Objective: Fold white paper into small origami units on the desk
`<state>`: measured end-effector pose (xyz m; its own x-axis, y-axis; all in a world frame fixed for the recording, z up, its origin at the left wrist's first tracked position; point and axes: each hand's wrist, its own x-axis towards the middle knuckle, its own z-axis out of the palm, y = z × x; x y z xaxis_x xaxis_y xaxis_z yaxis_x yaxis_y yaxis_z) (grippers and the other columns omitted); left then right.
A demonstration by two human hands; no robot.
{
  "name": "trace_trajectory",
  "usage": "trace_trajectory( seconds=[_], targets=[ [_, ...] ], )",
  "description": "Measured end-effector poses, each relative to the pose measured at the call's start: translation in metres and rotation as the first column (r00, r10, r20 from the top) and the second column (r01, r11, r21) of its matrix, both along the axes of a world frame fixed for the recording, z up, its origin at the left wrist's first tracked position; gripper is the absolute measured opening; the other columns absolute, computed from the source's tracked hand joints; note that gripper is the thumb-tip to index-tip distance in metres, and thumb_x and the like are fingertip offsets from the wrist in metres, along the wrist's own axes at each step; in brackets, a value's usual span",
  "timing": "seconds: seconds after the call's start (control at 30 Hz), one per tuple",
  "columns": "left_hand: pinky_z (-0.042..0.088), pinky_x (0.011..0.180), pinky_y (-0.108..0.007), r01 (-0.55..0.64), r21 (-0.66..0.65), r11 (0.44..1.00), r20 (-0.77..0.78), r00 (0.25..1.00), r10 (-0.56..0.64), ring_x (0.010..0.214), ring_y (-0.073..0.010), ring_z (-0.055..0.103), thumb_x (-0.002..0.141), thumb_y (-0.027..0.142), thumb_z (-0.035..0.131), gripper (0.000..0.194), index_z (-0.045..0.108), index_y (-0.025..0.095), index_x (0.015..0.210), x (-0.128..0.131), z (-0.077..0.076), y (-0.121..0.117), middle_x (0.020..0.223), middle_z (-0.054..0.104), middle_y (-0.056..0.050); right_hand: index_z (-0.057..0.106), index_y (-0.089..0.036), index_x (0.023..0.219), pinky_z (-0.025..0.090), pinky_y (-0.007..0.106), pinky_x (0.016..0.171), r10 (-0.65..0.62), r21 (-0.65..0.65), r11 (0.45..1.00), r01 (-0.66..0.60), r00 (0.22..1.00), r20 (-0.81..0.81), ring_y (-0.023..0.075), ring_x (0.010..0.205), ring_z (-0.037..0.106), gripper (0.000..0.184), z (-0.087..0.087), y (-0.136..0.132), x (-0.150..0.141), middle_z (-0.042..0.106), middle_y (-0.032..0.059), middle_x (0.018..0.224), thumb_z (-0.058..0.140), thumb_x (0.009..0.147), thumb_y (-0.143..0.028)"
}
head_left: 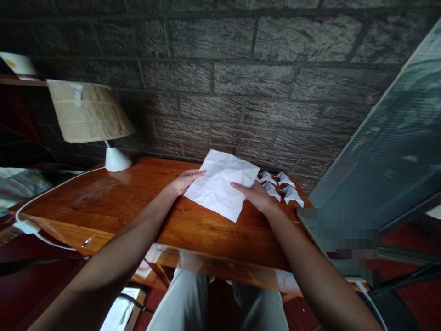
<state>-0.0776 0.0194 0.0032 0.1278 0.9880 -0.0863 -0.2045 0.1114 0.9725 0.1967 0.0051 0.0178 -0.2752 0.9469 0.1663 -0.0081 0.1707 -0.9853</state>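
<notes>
A white sheet of paper [220, 184], marked with many crease lines, is held tilted above the wooden table. My left hand [186, 181] grips its left edge, thumb on top and the other fingers mostly behind the sheet. At the lower right edge my right hand [255, 194] pinches the paper, its thumb lying over the surface and its fingers hidden underneath. Just beyond that hand, several folded white paper shapes [292, 195] with raised points stand in rows on the tabletop.
The wooden table [113, 197] meets a dark brick wall [251, 82]. A lamp [117, 158] with a newsprint shade stands at the back left, its white cord [51, 195] running over the left side. To the right is a large translucent panel [382, 124]. A paper cup [20, 65] sits on a shelf.
</notes>
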Motion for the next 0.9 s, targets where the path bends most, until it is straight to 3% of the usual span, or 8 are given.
trace_trajectory(
  seconds=[0.13, 0.37, 0.5, 0.67, 0.9],
  targets=[
    [0.041, 0.047, -0.022, -0.168, 0.244, 0.955, -0.084, 0.977, 0.194, 0.049, -0.0102, 0.055, 0.056, 0.057, 0.089, 0.05, 0.068, 0.014, 0.071, -0.005, -0.001, 0.002, 0.063, 0.068, 0.0, 0.076, -0.019, 0.103, 0.061, 0.036, 0.082, -0.025, -0.055, 0.998, 0.029, 0.997, 0.071, 0.0265, 0.096, 0.074, 0.048, 0.0, 0.0, -0.002, 0.079, 0.0083, 0.108, 0.087, 0.065, -0.046],
    [0.027, 0.045, -0.02, -0.336, 0.444, 0.831, -0.078, 0.909, 0.41, 0.047, -0.0061, 0.039, 0.058, 0.067, 0.083, 0.057, 0.062, 0.015, 0.063, 0.002, 0.0, -0.003, 0.053, 0.051, 0.005, 0.076, -0.016, 0.077, 0.056, 0.029, 0.055, -0.179, -0.033, 0.983, 0.179, 0.984, 0.019, 0.0196, 0.06, 0.069, 0.045, -0.001, 0.009, 0.0, 0.078, 0.0074, 0.077, 0.085, 0.063, -0.058],
    [0.023, 0.045, -0.02, -0.343, 0.481, 0.807, -0.08, 0.899, 0.43, 0.047, -0.0051, 0.033, 0.062, 0.068, 0.08, 0.059, 0.054, 0.016, 0.058, 0.003, -0.002, -0.007, 0.051, 0.042, 0.007, 0.077, -0.018, 0.08, 0.054, 0.027, 0.055, -0.159, -0.03, 0.987, 0.157, 0.985, -0.067, 0.0168, 0.061, 0.068, 0.045, 0.0, 0.004, -0.003, 0.078, 0.0048, 0.079, 0.087, 0.061, -0.057],
    [0.023, 0.046, -0.02, -0.363, 0.511, 0.779, -0.087, 0.88, 0.466, 0.048, -0.0055, 0.033, 0.065, 0.067, 0.078, 0.057, 0.057, 0.015, 0.06, 0.0, -0.004, -0.008, 0.052, 0.041, 0.007, 0.079, -0.017, 0.085, 0.058, 0.026, 0.064, 0.029, -0.139, 0.989, -0.044, 0.994, -0.106, 0.0173, 0.072, 0.072, 0.045, 0.005, -0.001, -0.002, 0.08, 0.0063, 0.09, 0.095, 0.052, -0.043],
    [0.028, 0.045, -0.02, -0.393, 0.45, 0.802, -0.066, 0.881, 0.469, 0.047, -0.0072, 0.04, 0.065, 0.067, 0.078, 0.054, 0.064, 0.015, 0.065, -0.008, -0.009, -0.004, 0.052, 0.051, 0.005, 0.077, -0.018, 0.078, 0.056, 0.022, 0.057, -0.04, -0.152, 0.988, 0.03, 0.997, -0.063, 0.0101, 0.059, 0.064, 0.032, 0.01, 0.004, 0.008, 0.074, 0.0017, 0.071, 0.092, 0.06, -0.039]
  ],
)
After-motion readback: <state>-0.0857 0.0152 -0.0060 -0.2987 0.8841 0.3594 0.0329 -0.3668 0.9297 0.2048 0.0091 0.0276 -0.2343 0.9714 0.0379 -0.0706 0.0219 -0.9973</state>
